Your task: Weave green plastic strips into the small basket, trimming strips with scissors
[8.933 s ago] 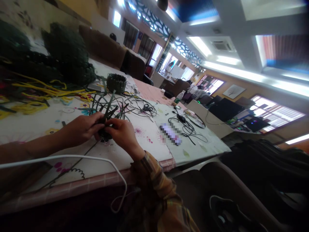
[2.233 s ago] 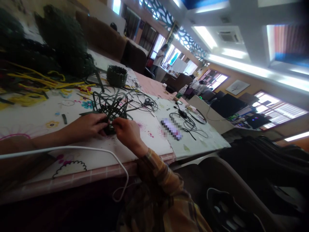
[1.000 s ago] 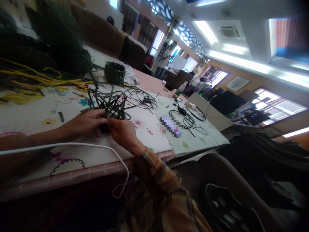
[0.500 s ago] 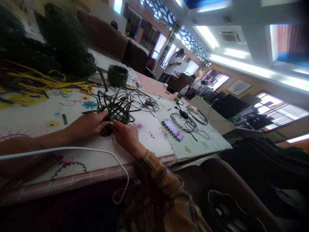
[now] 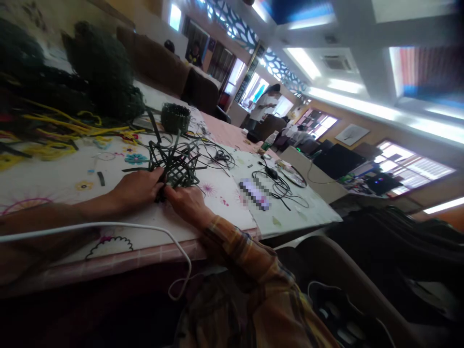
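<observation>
A half-woven basket [image 5: 179,166] of dark green strips lies on the flowered tablecloth, its loose strip ends sticking out on several sides. At its near left edge my left hand [image 5: 139,188] is closed, fingers pinching the weave. Close beside it, my right hand [image 5: 186,200] grips the near side of the same basket, fingers curled. The exact strips between the fingertips are hidden by the hands. Behind the basket stands a finished-looking round green woven basket [image 5: 175,118].
Large dark green bundles [image 5: 101,72] and yellow strips [image 5: 54,145] lie to the left. Scissors [image 5: 221,155], a blurred-out phone [image 5: 254,193], a coiled black cable [image 5: 275,176] and a bottle [image 5: 268,141] are to the right. A white cable [image 5: 145,226] crosses the front. A person [image 5: 266,104] stands far back.
Both hands keep hold of the green basket and shift only slightly; the right hand sits a little further left. The whole view has tilted and moved a little.
</observation>
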